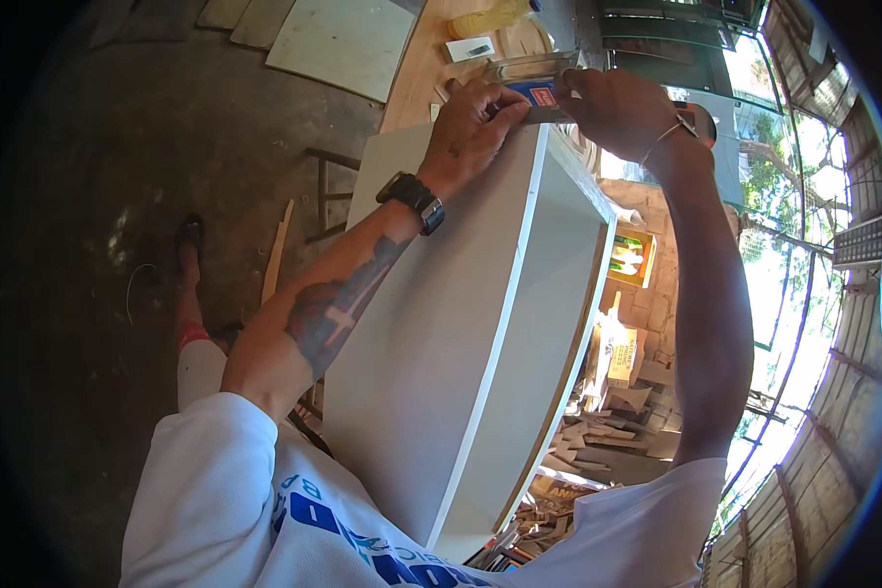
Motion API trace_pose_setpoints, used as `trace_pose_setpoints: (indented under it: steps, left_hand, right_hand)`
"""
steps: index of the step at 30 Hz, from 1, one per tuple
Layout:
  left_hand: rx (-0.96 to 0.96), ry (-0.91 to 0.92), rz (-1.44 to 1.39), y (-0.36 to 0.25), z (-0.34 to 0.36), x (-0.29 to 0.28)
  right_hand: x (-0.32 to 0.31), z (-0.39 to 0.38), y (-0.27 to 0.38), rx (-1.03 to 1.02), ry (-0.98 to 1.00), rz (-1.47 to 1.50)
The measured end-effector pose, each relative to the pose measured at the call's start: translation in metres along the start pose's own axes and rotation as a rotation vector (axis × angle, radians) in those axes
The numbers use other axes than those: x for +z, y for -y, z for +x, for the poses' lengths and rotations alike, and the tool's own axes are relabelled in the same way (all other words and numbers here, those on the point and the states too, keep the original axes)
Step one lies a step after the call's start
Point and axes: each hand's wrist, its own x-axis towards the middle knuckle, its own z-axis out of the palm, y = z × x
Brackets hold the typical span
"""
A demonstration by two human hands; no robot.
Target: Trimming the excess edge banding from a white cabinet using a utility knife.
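- While a foot in a dark sandal (190, 238) is standing on the dirt floor (88, 323) at far left, the left hand (475, 122), wearing a black wristwatch (414, 199), is pinching a small blue-and-red object (537, 95) with curled fingers.
- That object is sitting at the far top edge of the white cabinet panel (431, 343).
- The right hand (617, 108) is closing around the object's other end, beside a clear container (529, 67) on the wooden desk (416, 69).

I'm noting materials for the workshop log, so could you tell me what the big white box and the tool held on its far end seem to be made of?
White box: probably painted or laminated board, going by its flat matte faces and thin square edges. Tool: apparently shiny metal, with a small blue and red part; both hands partly cover it.
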Motion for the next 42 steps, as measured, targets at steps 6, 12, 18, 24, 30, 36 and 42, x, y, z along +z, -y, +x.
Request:
trace_pose_setpoints:
  steps: [6,12,18,24,30,36,42]
  left_hand:
    - [-0.009,-0.071,-0.098,-0.004,-0.002,0.011]
    - [0.033,-0.16,-0.12,-0.002,-0.005,0.016]
    - [0.073,-0.177,-0.074,0.009,0.006,0.021]
    - [0.096,-0.183,-0.068,0.018,0.01,0.024]
    - [0.093,-0.165,-0.011,0.016,0.008,0.022]
    - [0.134,-0.206,-0.083,0.014,0.007,0.026]
    - [0.138,-0.167,-0.008,0.006,0.004,0.022]
  right_hand:
    - [0.003,0.001,-0.002,0.028,-0.06,-0.023]
    - [0.023,0.002,-0.001,0.01,-0.217,-0.035]
    - [0.025,0.006,-0.007,0.085,-0.189,0.014]
    - [0.026,0.012,-0.008,0.103,-0.228,-0.004]
    - [0.028,0.011,-0.007,0.123,-0.2,0.013]
    - [0.026,0.007,-0.008,0.114,-0.185,0.009]
    - [0.027,0.001,-0.006,0.024,-0.223,0.011]
